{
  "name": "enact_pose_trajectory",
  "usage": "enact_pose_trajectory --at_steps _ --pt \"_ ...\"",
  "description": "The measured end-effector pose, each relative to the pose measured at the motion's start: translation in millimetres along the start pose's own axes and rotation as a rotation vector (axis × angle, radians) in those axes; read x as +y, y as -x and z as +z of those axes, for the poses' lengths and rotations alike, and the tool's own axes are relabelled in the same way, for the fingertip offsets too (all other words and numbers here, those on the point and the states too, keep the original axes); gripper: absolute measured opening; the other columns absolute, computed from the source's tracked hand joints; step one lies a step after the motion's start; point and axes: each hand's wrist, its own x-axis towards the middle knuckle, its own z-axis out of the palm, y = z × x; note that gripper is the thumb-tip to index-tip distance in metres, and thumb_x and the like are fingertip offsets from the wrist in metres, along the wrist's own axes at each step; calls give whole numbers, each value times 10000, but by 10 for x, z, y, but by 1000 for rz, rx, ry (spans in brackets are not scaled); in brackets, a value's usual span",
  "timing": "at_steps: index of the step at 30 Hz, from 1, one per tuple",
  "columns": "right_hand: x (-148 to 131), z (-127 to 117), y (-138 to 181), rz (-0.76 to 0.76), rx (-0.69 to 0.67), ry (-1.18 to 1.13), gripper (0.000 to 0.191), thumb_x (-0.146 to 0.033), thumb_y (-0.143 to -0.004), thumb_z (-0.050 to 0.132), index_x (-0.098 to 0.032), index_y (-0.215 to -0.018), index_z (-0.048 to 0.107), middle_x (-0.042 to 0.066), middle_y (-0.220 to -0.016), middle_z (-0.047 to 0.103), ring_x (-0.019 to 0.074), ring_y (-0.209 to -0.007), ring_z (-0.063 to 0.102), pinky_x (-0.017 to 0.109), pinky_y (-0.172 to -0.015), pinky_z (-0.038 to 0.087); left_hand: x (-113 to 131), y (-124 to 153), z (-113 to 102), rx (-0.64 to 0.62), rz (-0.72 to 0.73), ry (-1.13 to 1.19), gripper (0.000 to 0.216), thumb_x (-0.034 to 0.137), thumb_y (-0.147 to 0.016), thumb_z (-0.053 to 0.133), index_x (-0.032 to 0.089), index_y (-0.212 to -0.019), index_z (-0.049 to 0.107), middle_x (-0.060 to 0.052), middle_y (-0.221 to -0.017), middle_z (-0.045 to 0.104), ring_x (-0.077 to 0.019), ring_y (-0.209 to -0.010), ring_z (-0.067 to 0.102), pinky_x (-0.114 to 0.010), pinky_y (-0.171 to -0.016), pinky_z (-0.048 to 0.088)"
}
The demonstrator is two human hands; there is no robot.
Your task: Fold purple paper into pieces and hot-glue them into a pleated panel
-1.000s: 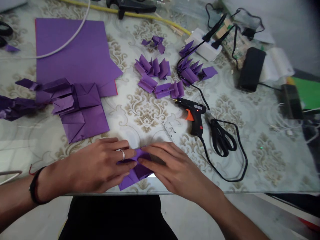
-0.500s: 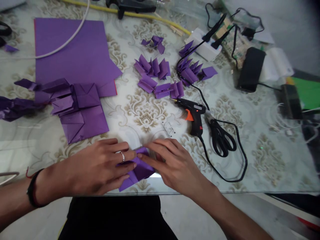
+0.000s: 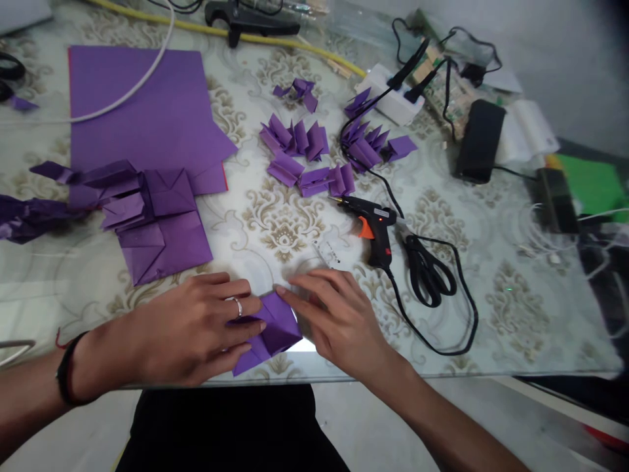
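Note:
A small folded purple paper piece (image 3: 275, 328) lies near the table's front edge. My left hand (image 3: 196, 328), with a ring on one finger, lies flat on its left part and presses it down, fingers stretched out. My right hand (image 3: 334, 314) rests on the table just right of the piece, fingers extended, fingertips touching its upper right edge. Neither hand grips anything.
A glue gun (image 3: 373, 223) and black scissors (image 3: 427, 272) lie to the right with a looping black cable. Folded purple pieces (image 3: 304, 157) sit mid-table, larger purple sheets (image 3: 147, 131) at left. A power strip (image 3: 388, 92), adapters and cables crowd the far right.
My right hand has slid off the paper to the right, uncovering more of the folded piece. The left hand has stayed pressed on it. The view shifted slightly.

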Motion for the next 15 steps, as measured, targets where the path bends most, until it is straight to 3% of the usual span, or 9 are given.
enact_pose_trajectory --at_steps 9,15 --pt "-65 -38 38 -9 78 -246 510 50 -983 491 -181 -1397 677 123 -1205 735 250 -1130 666 427 -892 634 -64 -19 25 242 -92 4 113 70 -1056 596 167 -1064 653 -67 -1053 748 -216 -986 740 -357 -870 627" --pt "-74 -12 -88 -21 5 -233 586 55 -955 470 -195 -1453 650 127 -1290 722 270 -1186 655 469 -940 637 -107 -12 34 312 -187 -25 130 104 -1071 570 198 -1122 643 -58 -1083 748 -206 -991 737 -349 -888 623"
